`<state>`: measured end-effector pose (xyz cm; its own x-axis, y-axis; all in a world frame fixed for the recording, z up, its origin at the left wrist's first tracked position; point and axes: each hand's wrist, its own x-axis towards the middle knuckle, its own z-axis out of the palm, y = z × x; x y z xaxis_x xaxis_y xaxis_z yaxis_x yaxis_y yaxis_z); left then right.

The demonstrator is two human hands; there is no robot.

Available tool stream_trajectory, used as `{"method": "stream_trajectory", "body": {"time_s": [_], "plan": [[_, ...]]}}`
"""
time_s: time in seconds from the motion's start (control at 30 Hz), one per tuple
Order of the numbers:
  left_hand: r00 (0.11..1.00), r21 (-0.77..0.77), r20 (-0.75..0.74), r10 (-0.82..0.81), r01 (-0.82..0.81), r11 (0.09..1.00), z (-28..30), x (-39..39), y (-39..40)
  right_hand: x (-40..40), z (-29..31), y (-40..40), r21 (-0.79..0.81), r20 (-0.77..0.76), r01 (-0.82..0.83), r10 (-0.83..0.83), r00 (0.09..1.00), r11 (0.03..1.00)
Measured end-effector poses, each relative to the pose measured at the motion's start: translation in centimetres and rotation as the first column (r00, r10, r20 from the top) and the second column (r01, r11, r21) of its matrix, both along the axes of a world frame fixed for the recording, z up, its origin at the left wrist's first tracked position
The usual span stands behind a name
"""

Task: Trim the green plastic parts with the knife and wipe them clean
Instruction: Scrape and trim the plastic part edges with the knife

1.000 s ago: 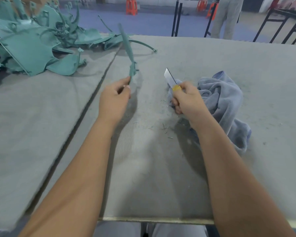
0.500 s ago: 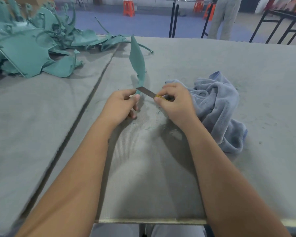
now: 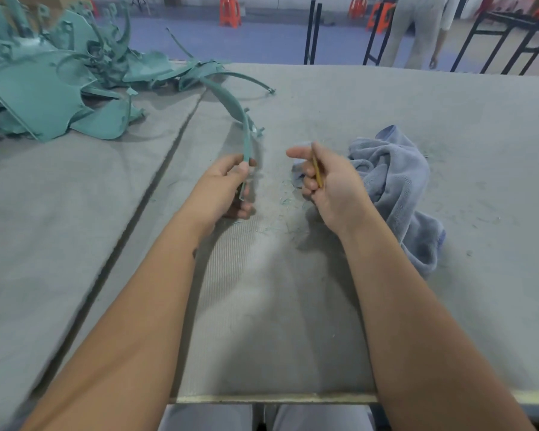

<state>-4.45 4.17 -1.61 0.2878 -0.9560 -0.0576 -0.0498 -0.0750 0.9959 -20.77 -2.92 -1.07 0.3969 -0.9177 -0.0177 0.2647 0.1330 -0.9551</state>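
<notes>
Left hand (image 3: 227, 185) pinching curved green plastic strip (image 3: 240, 119) above grey counter (image 3: 386, 104), right hand (image 3: 327, 185) curled around yellow-handled knife (image 3: 317, 169), grey cloth (image 3: 395, 181) just beside, green parts pile (image 3: 53, 88) far-left

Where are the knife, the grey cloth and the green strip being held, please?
knife (image 3: 317, 171), head view, on its yellow handle in the right hand.
grey cloth (image 3: 395, 181), head view, on its bunched middle.
green strip (image 3: 235, 107), head view, on its curved upper stretch.
</notes>
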Motion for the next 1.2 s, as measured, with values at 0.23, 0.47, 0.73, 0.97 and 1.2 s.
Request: {"method": "stream_trajectory", "body": {"time_s": [0.23, 0.47, 0.73, 0.97, 1.2], "plan": [[0.995, 0.007, -0.069, 0.067, -0.066, 0.998, -0.3, -0.5, -0.7, 1.0, -0.6, 1.2, -0.073, -0.159, -0.158, 0.145, 0.977, 0.985], [0.993, -0.086, -0.108, -0.051, 0.042, 0.995, -0.3, -0.9, -0.5, 1.8, -1.1, 1.8, -0.115, -0.225, -0.178, 0.149, 0.963, 0.977], [0.992, -0.152, 0.114, -0.060, 0.077, 0.985, 0.0, -1.4, 0.2, 2.2, -1.0, 2.3, -0.200, -0.265, -0.138, 0.082, 0.961, 0.970], [0.990, -0.137, 0.142, 0.013, 0.007, 0.990, -0.5, -1.6, -0.1, 2.8, -1.9, 2.2, -0.281, -0.255, 0.002, -0.077, 0.964, 0.960], [0.977, -0.156, 0.198, 0.079, -0.048, 0.987, -1.4, -1.3, -0.7, 3.0, -2.0, 1.6, -0.170, -0.150, 0.174, -0.200, 0.968, 0.970]]}}
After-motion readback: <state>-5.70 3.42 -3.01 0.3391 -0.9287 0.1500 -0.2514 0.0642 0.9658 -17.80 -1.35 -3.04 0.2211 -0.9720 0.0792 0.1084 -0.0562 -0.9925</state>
